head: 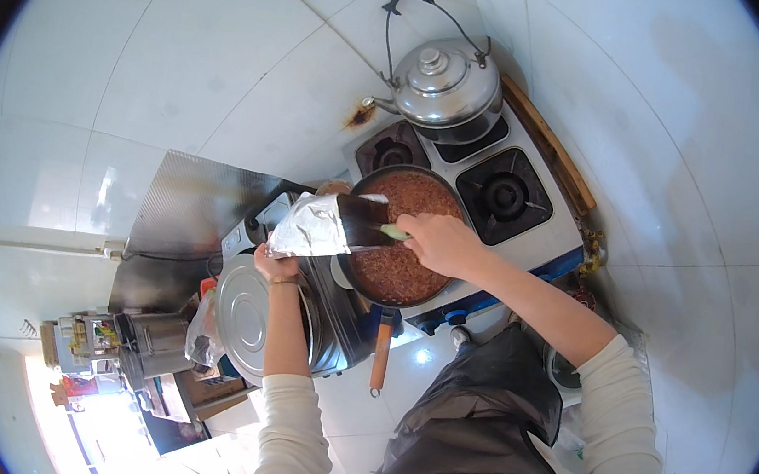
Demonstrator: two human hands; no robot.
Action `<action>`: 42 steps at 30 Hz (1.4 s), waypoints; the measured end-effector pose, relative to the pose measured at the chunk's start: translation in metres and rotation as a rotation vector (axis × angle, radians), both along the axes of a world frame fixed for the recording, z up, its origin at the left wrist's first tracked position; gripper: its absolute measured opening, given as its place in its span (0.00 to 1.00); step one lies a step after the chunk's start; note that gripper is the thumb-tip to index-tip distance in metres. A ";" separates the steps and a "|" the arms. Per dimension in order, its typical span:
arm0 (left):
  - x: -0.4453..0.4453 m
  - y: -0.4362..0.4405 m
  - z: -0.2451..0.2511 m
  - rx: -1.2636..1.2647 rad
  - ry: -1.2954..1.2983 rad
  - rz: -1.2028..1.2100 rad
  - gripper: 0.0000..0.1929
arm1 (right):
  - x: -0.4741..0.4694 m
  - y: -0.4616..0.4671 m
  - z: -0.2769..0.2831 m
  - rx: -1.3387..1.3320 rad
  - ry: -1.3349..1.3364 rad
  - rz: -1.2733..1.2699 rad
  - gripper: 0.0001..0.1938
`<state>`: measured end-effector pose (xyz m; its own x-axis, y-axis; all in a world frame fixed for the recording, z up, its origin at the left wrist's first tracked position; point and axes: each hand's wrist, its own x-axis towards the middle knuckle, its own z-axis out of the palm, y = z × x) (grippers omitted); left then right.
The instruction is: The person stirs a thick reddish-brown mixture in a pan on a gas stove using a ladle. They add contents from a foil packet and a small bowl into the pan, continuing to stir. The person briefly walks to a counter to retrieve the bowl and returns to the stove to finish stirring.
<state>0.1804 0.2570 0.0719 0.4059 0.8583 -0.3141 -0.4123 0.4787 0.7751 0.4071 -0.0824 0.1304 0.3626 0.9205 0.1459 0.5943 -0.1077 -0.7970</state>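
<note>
A frying pan (pixel 389 287) with a wooden handle sits on the gas stove, filled with a reddish-brown minced mixture. My left hand (pixel 277 265) grips the lower end of a silver foil pouch (pixel 314 227), whose dark mouth opens over the pan's left side. From the right reaches my right hand (pixel 440 243), its fingers closed on a pale green handle (pixel 395 232). That handle points into the pouch's mouth; whatever tool end it has is hidden there. Beneath my left forearm is a large round metal lid (pixel 242 320).
On the stove's rear burner stands a metal kettle (pixel 447 88) with its handle raised. A burner grate (pixel 505 196) lies right of the pan. The pan's wooden handle (pixel 381 356) juts past the stove's front edge. A large steel pot (pixel 156 345) stands farther left.
</note>
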 end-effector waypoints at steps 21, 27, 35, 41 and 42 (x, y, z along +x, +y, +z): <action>0.014 0.004 0.013 -0.028 0.054 0.461 0.17 | 0.021 -0.107 -0.018 -0.012 0.019 -0.088 0.11; 0.011 0.009 0.015 -0.020 0.035 0.417 0.20 | -0.001 -0.057 -0.027 0.103 0.459 -0.092 0.10; 0.028 -0.011 0.027 -0.061 0.060 0.371 0.24 | -0.017 0.002 -0.021 0.034 0.733 0.027 0.10; 0.017 0.005 0.014 -0.044 0.020 0.427 0.21 | -0.006 -0.021 -0.012 0.032 0.618 0.016 0.10; 0.020 0.005 0.011 -0.041 0.007 0.432 0.21 | -0.001 -0.029 -0.012 0.024 0.641 0.018 0.09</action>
<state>0.2003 0.2617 0.0832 0.0101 0.9356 -0.3528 -0.5760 0.2938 0.7628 0.4061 -0.1114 0.1185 0.3694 0.9263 -0.0739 0.0001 -0.0796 -0.9968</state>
